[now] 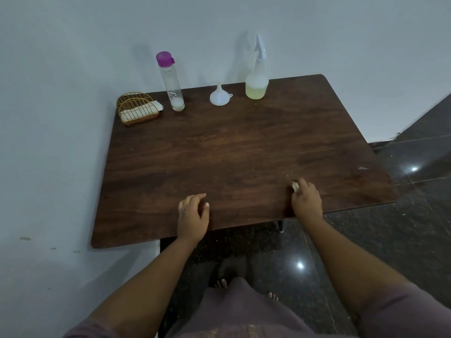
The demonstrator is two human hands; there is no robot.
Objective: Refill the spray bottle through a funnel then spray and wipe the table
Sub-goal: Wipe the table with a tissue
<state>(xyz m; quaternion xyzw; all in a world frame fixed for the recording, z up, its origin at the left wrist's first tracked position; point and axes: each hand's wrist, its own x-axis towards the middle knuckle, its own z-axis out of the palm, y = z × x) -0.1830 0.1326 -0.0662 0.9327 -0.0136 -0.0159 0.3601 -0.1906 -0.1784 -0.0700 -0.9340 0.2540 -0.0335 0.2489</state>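
A dark wooden table [231,147] fills the view. At its far edge stands a clear spray bottle [256,76] with yellowish liquid in the bottom. Left of it a white funnel [219,95] lies mouth down. Further left is a tall clear bottle [170,81] with a purple cap, nearly empty. My right hand [307,198] is near the front right edge and grips a small crumpled white tissue [295,186] against the tabletop. My left hand [192,213] rests on the front edge with fingers loosely curled, holding nothing.
A gold wire napkin holder [136,108] with white napkins sits at the far left corner. A pale wall runs behind and to the left of the table. Dark glossy floor tiles [402,228] lie to the right and below, where my bare feet show.
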